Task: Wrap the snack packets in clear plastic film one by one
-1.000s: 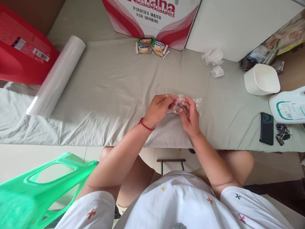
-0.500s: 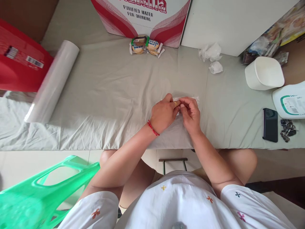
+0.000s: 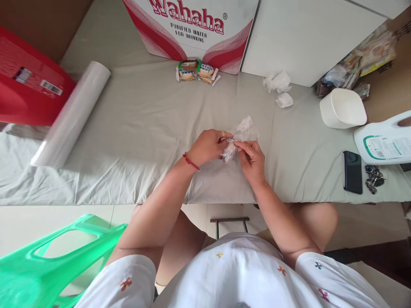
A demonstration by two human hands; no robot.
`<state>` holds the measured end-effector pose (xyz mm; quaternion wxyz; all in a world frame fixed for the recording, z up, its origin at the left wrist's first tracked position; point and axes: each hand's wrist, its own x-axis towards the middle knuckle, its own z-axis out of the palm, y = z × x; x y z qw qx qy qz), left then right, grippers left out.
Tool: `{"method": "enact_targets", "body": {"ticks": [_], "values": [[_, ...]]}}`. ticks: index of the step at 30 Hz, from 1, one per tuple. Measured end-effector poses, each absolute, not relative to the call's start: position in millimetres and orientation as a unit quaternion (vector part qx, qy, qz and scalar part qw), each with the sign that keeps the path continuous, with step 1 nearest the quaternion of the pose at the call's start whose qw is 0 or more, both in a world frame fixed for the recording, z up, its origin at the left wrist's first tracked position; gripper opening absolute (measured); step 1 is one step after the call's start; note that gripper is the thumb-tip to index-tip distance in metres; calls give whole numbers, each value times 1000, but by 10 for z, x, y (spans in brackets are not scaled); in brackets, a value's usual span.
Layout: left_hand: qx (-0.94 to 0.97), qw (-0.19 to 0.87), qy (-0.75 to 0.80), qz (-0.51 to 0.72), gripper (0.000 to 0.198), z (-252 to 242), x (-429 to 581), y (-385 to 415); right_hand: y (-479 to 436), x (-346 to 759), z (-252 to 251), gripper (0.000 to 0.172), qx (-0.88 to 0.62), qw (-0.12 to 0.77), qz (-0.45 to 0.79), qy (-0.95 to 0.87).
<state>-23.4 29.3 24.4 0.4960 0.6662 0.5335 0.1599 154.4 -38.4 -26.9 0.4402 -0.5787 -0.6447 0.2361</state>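
Observation:
Over the cloth-covered surface, in the head view's middle, both hands are on a crumpled clear plastic bag (image 3: 244,127). My left hand (image 3: 207,146), with a ring and a red wrist cord, has its fingers closed on the bag's left side. From the right, my right hand (image 3: 252,159) pinches the bag between thumb and forefinger. One end of the plastic sticks up and away beyond the fingers, and a bunched part lies between the hands. Whether anything is inside the plastic I cannot make out.
A clear plastic roll (image 3: 75,113) lies left beside a red container (image 3: 35,81). Wrapped snacks (image 3: 196,72) sit by a Wahaha carton (image 3: 199,32). Rightward are crumpled plastic pieces (image 3: 279,83), a white tub (image 3: 342,109), a white jug (image 3: 385,139), a phone (image 3: 352,172) and keys (image 3: 374,177). A green stool (image 3: 64,256) stands below left.
My hands have moved slightly apart, the left one leftward. More of the plastic bag now shows between and beyond them. The whole view has shifted a little.

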Motion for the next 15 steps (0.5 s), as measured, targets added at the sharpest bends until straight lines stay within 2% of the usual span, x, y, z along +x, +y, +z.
{"method": "enact_targets", "body": {"ticks": [2, 7, 15], "values": [[658, 492, 546, 167, 40, 222, -258, 297, -371, 1548, -259, 28, -575, 445, 241, -643], [697, 353, 579, 234, 32, 96, -254, 209, -332, 1552, -215, 32, -594, 463, 279, -595], [660, 390, 562, 310, 29, -64, -274, 116, -221, 1553, -252, 26, -626, 414, 312, -583]]}}
